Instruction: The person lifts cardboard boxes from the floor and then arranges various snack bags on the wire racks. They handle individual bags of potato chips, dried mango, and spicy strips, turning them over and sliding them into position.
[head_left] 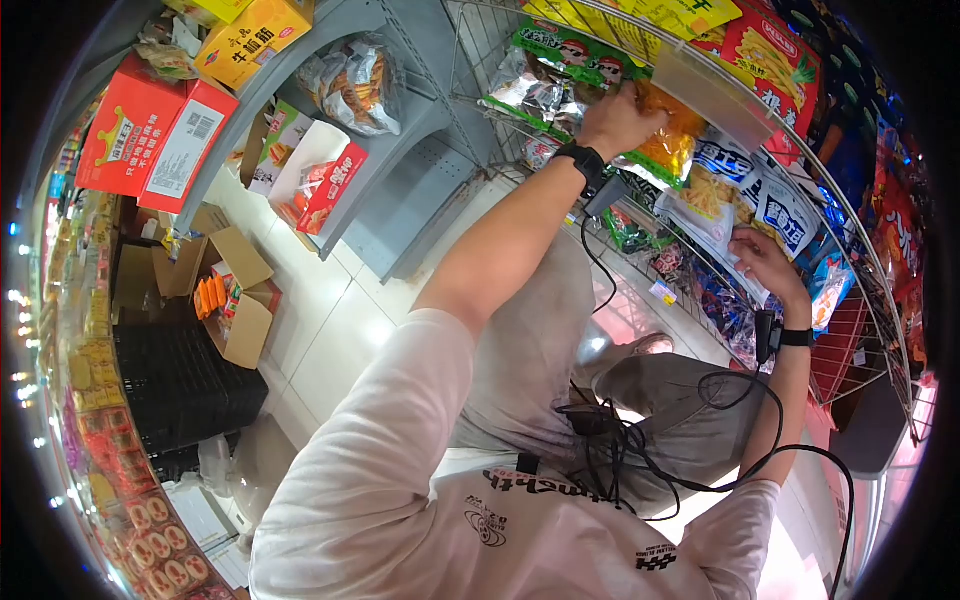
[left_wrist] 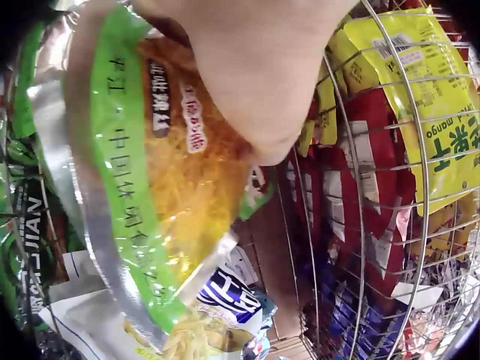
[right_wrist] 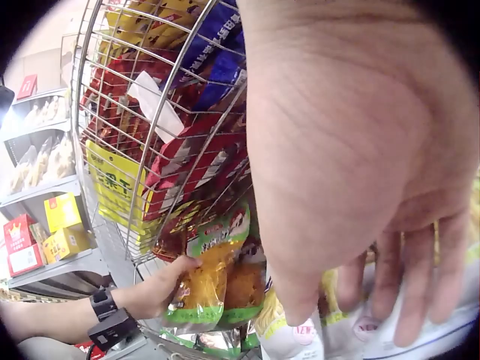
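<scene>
My left hand (head_left: 622, 122) grips a clear snack packet (left_wrist: 191, 172) of orange strips with green borders, by its upper part. In the right wrist view the thumb lies over the front of this packet (right_wrist: 199, 289), and a similar orange packet (right_wrist: 244, 289) stands right behind it. Silver and green packets (head_left: 545, 85) lie beside the left hand in the wire rack (head_left: 480, 75). My right hand (head_left: 768, 262) reaches over white and blue snack bags (head_left: 715, 195), its fingers extended down along their fronts (right_wrist: 409, 277).
Behind wire bars hang yellow dried mango bags (left_wrist: 442, 112) and red bags (left_wrist: 367, 172). A grey shelf (head_left: 410, 190) stands left of the rack, with a red box (head_left: 150, 140) on it. An open carton (head_left: 250, 320) sits on the floor. Black cables (head_left: 640, 450) hang across the lap.
</scene>
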